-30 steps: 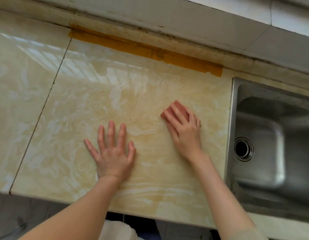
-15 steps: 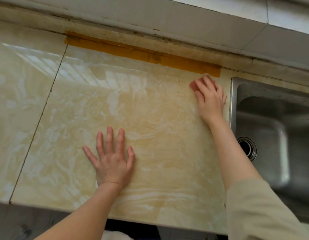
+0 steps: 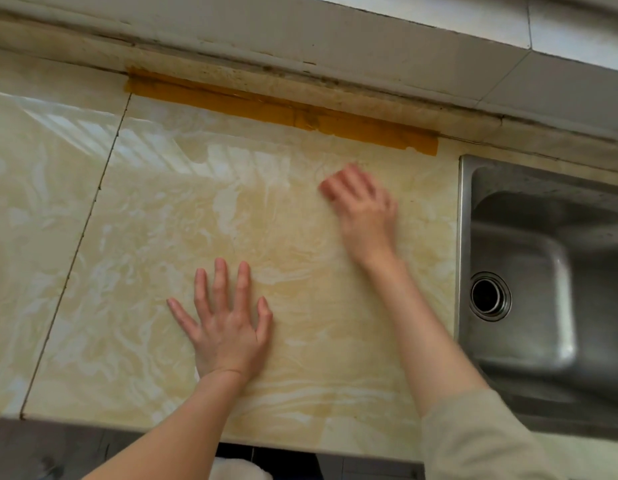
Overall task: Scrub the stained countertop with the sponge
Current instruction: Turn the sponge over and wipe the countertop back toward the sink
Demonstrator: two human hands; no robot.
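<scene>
The glossy cream marble-patterned countertop (image 3: 155, 237) carries yellow-brown staining (image 3: 300, 268) across its middle. My right hand (image 3: 364, 211) is motion-blurred on the counter's right part, close to the sink, with its fingers laid over the pink sponge. Only a reddish sliver of the sponge (image 3: 324, 189) shows at the fingertips. My left hand (image 3: 227, 327) lies flat on the counter nearer the front edge, fingers spread, holding nothing.
A steel sink (image 3: 543, 258) with a drain hole (image 3: 489, 296) borders the counter on the right. An orange strip (image 3: 283, 112) runs along the back edge under the grimy wall ledge. A seam (image 3: 92, 206) splits the counter at left.
My right hand slid the sponge from mid-counter up to the back corner by the sink, then back down and left. My left hand stayed planted.
</scene>
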